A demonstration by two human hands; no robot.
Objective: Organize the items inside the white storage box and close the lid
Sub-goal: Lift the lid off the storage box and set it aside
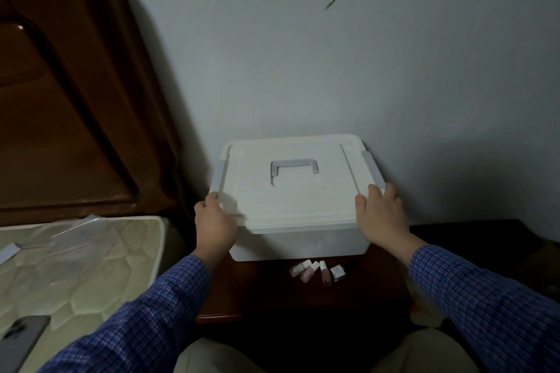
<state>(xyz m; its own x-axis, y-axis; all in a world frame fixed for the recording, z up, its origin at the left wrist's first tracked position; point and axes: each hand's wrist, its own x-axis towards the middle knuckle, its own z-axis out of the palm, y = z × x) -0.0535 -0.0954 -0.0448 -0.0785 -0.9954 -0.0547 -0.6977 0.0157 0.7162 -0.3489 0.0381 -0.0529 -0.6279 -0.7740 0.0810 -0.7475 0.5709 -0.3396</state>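
The white storage box (298,241) stands on a dark wooden nightstand (272,291) against the wall. Its white lid (303,200) lies on top, with a grey handle (295,169) folded flat and grey side latches (218,176). My left hand (213,225) grips the lid's near left corner, fingers curled over the edge below the left latch. At the near right corner my right hand (383,218) grips the edge below the right latch (372,167). Several small nail polish bottles (318,272) lie on the nightstand just in front of the box.
A bare mattress (78,254) with a clear plastic sheet sits to the left under a brown wooden headboard (66,85). A phone (18,339) lies at the mattress's near left. A dark surface (500,239) extends right of the nightstand.
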